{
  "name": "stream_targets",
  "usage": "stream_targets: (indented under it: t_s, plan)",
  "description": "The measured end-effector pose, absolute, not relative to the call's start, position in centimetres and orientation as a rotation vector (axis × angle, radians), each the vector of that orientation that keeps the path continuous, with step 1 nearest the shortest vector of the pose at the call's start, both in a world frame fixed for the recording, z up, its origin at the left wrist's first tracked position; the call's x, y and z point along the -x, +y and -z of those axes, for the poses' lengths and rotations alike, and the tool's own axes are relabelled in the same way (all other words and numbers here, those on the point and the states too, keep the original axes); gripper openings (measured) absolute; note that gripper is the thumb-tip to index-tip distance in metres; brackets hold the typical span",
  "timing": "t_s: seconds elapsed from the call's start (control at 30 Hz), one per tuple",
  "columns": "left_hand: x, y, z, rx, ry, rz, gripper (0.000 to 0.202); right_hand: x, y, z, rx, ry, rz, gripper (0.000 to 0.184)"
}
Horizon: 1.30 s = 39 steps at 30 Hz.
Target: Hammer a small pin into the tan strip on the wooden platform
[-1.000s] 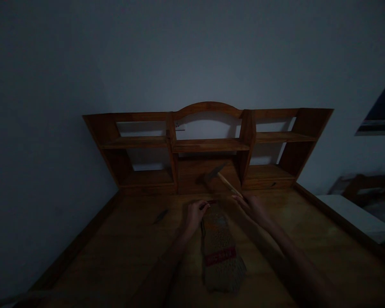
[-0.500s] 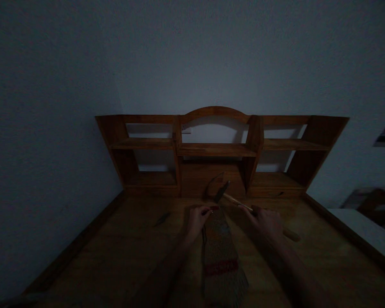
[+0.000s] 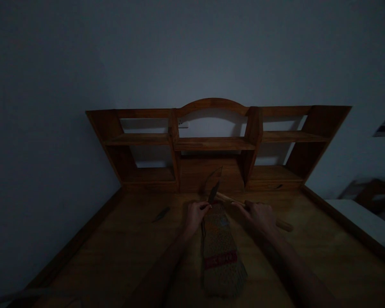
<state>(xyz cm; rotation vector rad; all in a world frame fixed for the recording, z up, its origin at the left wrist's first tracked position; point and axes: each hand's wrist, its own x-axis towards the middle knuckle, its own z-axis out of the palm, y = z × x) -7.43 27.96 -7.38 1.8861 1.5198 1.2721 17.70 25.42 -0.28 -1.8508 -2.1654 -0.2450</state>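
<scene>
The room is dim. My right hand is closed round the wooden handle of a hammer, whose dark head is low over the top end of a broom head. The broom head lies flat on a wooden board, with a red band across its bristles. My left hand pinches something small at the broom head's top end, right under the hammer head. I cannot make out what it pinches.
A wooden headboard with open shelves stands against the wall behind the board. A small dark object lies on the board to the left of my hands. A raised wooden rail runs along the right side.
The hammer head has come down from in front of the headboard to just above my left hand's fingers. My left hand has stayed at the broom head's top end.
</scene>
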Motion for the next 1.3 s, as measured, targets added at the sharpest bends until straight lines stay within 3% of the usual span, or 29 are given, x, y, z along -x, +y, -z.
stream_targets:
  t_s: [0.57,1.3]
  plan:
    - [7.38,28.42,7.87,-1.828,1.557,-1.245,0.012,-17.4,24.69,-0.03,1.794,-2.149,0.389,0.065]
    - [7.68,28.46,7.69,-1.847,1.585,-1.211,0.016,-16.86,24.65,0.2,1.807,-2.139,0.295,0.07]
